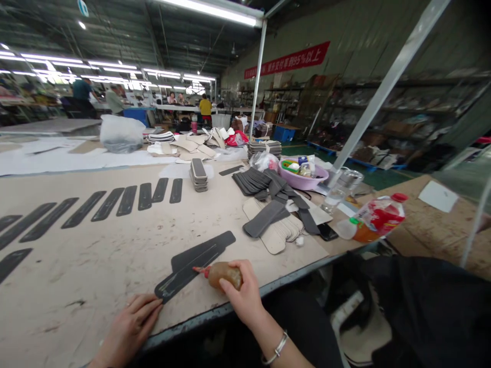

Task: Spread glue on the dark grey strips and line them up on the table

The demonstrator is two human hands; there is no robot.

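Observation:
My right hand [245,291] is wrapped round a squeeze bottle [225,276] of brownish glue with a red nozzle. The bottle lies tilted, its tip over a dark grey strip [187,273] that has a pale wet line along it. At the strip's near left end, my left hand [134,322] has its fingers together, with the fingertips on the corner; the thumb is mostly hidden. A second dark piece [203,249] lies partly under or against this strip; which one I cannot tell.
Several dark strips [125,200] lie in a row at left. A stack of pieces [198,175] stands behind. Dark pieces [264,217] and beige pieces [282,235] are heaped at right, near a purple basin [305,180], a glass jar [337,191] and a red-capped bottle [379,217].

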